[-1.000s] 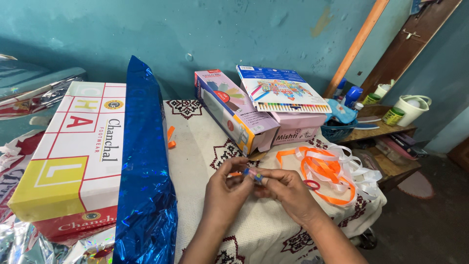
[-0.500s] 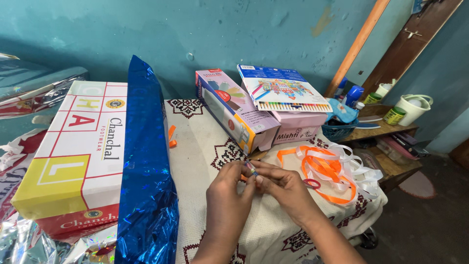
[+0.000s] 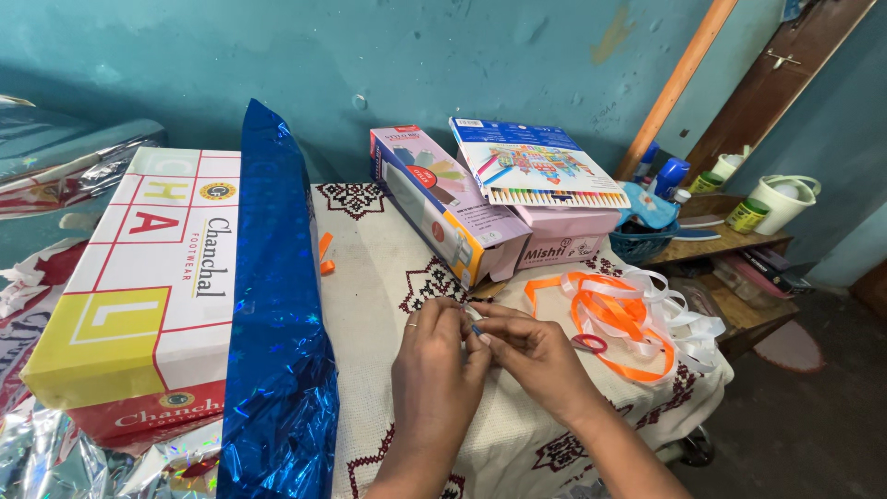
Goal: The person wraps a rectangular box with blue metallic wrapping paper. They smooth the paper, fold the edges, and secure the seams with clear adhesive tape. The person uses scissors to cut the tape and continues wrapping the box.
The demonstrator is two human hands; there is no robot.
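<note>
Blue foil roll [image 3: 277, 305] lies left beside the shoe box [image 3: 148, 277]. At centre, left hand [image 3: 434, 356] and right hand [image 3: 536, 356] meet, both grips pinched on a small blue piece [image 3: 476, 329] above the surface [image 3: 370, 286]; orange and white ribbon [image 3: 619, 314] lies right. Looks like fine fingertip work, needing a steady pinch.

blue foil wrap [image 3: 277, 305] — orange ribbon [image 3: 614, 319]

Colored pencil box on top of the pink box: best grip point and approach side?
Take the colored pencil box by its near long edge, coming from the person's side. It lies flat but tilted on the pink box, and that edge overhangs with open space beneath. A long box crowds its left side.
</note>
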